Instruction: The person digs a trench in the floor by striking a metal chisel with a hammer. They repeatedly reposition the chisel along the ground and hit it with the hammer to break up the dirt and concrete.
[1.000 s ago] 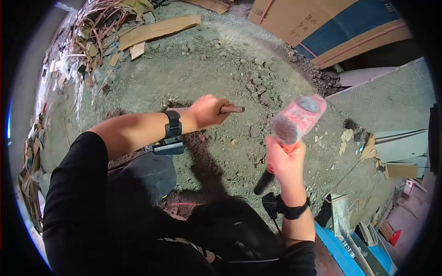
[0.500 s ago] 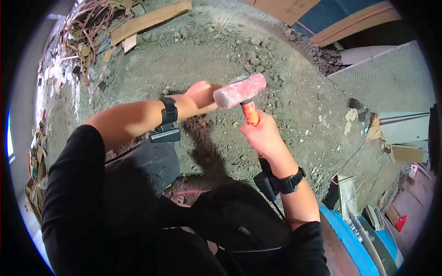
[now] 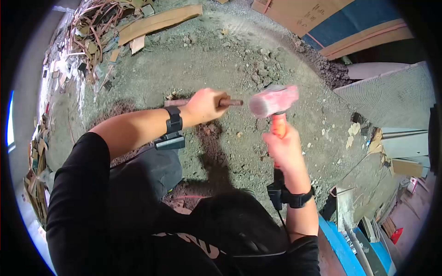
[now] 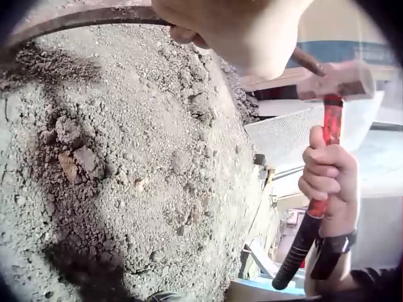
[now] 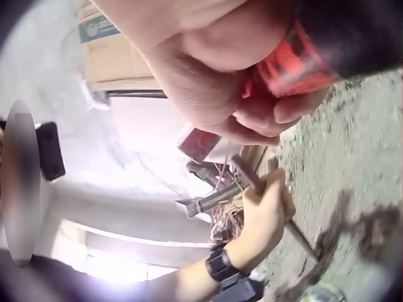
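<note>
Head view. The left hand (image 3: 205,106) is closed about the rod (image 3: 235,102), its fingers curled round the shaft; one end projects to the right, and a further length shows to the left, beyond the wrist. The middle of the shaft is hidden by the hand. The right hand (image 3: 284,146) is closed round the handle (image 3: 278,125) of the hammer (image 3: 274,101), whose head lies just right of the rod's end, with a gap between them. Head and right hand are blurred. Both tools lie above the soil (image 3: 230,156) in this view.

Left wrist view. The right hand grips the red handle with its fingers wrapped round; the black butt projects below. The rod's tip overlaps the hammer head in the line of sight; contact cannot be told. The left hand is cut off by the upper edge, and its fingers are mostly out of sight.

Right wrist view. The right hand, very near, hides most of the handle and part of the hammer head. The left hand clasps the rod, which slants down to the soil; whether its lower end enters the ground cannot be told. A brown stub (image 5: 272,165) beside the fingers is hard to identify.
</note>
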The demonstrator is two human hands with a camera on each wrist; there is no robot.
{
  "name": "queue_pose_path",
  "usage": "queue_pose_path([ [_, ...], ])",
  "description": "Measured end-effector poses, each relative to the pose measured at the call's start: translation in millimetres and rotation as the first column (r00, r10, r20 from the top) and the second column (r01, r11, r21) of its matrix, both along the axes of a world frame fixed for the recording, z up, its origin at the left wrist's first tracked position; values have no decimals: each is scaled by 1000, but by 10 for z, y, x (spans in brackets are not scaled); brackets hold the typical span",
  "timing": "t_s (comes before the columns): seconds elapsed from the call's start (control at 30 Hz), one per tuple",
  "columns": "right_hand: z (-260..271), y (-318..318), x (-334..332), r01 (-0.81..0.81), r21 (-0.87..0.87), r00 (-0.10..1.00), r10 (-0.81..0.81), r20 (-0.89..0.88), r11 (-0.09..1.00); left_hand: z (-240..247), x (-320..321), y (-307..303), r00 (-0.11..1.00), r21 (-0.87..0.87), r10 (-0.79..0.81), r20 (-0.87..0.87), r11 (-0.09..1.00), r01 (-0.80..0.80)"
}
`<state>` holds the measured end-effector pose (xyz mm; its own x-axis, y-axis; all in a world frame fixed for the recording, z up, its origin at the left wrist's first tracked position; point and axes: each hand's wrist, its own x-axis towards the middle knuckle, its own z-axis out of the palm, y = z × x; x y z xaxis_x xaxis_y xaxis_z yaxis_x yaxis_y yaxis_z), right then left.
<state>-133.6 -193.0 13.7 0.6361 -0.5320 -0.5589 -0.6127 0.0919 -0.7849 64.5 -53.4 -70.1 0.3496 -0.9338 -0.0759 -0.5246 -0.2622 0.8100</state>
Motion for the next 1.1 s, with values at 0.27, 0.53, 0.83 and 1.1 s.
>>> queue_pose_path([
  [0.27,-154,243,175,-143,-17,988,144,48,990,69,110,-38,993,-10,-23,114,1000,25],
  [0.53,222,-10,234,113,-22,977,-107,187,993,-25,110,3,991,121,130,40,984,-134],
  [0.83,177,-26,130,11,30,997,-13,82,999,-26,148,63,996,53,0,86,999,-5],
  [1.1,-29,257,316,-98,113,995,94,41,989,2,213,133,998,-40,-52,41,998,54],
])
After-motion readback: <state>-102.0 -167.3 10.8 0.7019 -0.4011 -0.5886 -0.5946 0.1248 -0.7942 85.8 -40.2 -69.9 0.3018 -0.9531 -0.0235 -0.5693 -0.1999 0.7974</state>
